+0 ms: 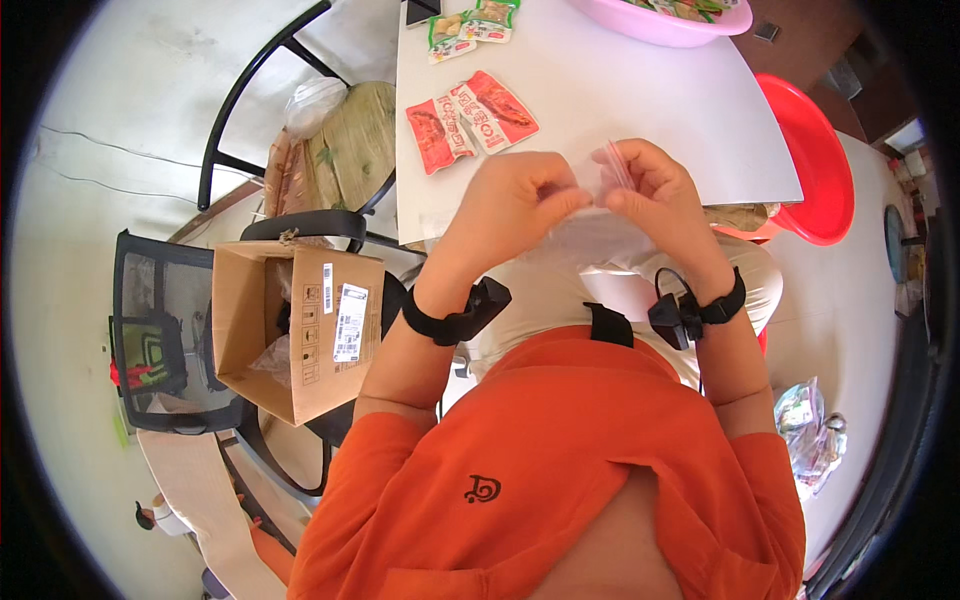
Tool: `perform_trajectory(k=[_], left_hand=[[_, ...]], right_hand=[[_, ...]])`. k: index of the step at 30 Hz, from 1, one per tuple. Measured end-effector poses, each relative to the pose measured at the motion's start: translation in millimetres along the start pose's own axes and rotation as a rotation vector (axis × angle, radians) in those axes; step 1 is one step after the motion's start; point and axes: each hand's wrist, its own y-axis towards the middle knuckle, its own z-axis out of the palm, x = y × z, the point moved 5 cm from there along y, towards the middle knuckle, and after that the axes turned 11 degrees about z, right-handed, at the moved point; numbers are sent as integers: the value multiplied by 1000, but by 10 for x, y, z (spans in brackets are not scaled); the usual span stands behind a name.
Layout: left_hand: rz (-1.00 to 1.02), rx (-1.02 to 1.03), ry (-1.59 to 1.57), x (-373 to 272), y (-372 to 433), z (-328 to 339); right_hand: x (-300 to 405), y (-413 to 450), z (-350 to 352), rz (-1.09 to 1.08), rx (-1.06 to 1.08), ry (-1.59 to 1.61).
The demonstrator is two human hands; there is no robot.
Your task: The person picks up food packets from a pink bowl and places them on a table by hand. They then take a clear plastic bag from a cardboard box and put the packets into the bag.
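Between my two hands, over my lap at the table's near edge, is a clear plastic zip bag [600, 236] with a reddish strip along its top. My left hand [525, 199] pinches it on one side. On the other side, thumb and fingers of my right hand [649, 180] grip the bag near the strip. Beyond my left hand, two red printed food packets [499, 112] lie side by side on the white table [637, 90]. Farther back are green and clear food packets [480, 26].
A pink basin [667, 26] of packets stands at the table's far side. A red basin [817, 165] is at the right. An open cardboard box [322, 405] and a wooden-seated chair [360, 142] are at the left. Another person [169, 517] shows at lower left.
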Motion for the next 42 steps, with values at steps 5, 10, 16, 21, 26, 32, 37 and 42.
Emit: perform_trajectory(k=[5, 10, 16, 21, 26, 32, 37, 42], left_hand=[[-85, -372, -192, 199, -96, -276], [-230, -447, -292, 427, -251, -466], [234, -531, 248, 3, -173, -624], [535, -269, 830, -627, 14, -517], [292, -88, 321, -478, 163, -543], [173, -307, 120, -436, 158, -1009], [180, -385, 111, -504, 97, -1185], [506, -227, 477, -757, 47, -794]], right_hand=[[-236, -30, -223, 116, -71, -255], [-213, -27, -375, 192, -119, -59], [11, -13, -401, 156, -79, -176], [304, 38, -175, 106, 48, -237], [299, 52, -71, 12, 29, -184], [-29, 166, -361, 25, 13, -461], [292, 363, -596, -187, -326, -989], [465, 592, -911, -515, -571, -790]])
